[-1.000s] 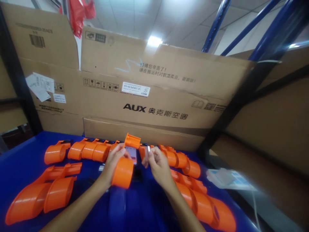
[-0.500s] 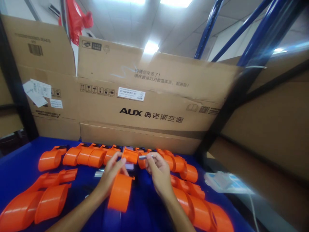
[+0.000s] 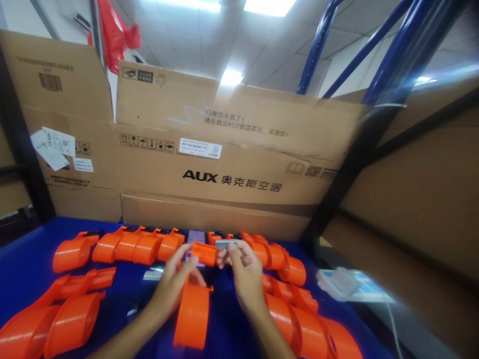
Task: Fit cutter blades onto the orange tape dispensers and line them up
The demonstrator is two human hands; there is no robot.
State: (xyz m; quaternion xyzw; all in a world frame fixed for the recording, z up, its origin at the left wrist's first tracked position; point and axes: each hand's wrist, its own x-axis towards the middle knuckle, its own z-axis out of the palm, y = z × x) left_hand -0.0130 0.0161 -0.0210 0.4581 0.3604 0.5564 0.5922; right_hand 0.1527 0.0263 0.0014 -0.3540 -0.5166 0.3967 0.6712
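My left hand [image 3: 174,281] grips an orange plastic tape dispenser body [image 3: 192,311], its round shell toward me and its narrow head [image 3: 204,253] pointing away. My right hand [image 3: 243,271] pinches a small flat grey metal blade [image 3: 226,245] right beside that head. Both hands hover over the blue table [image 3: 33,254]. A phone [image 3: 195,236] lies flat just beyond my fingers, partly hidden.
Rows of the same orange dispenser bodies lie at the back left [image 3: 130,247], near left [image 3: 56,319] and along the right [image 3: 299,309]. Another grey blade [image 3: 153,274] lies on the table. AUX cardboard boxes [image 3: 232,164] wall the back. A white-blue packet [image 3: 348,284] lies right.
The dispenser in my left hand has tipped down from upright, so its head now points away. My right hand brought the blade up against that head. The camera tilted slightly up.
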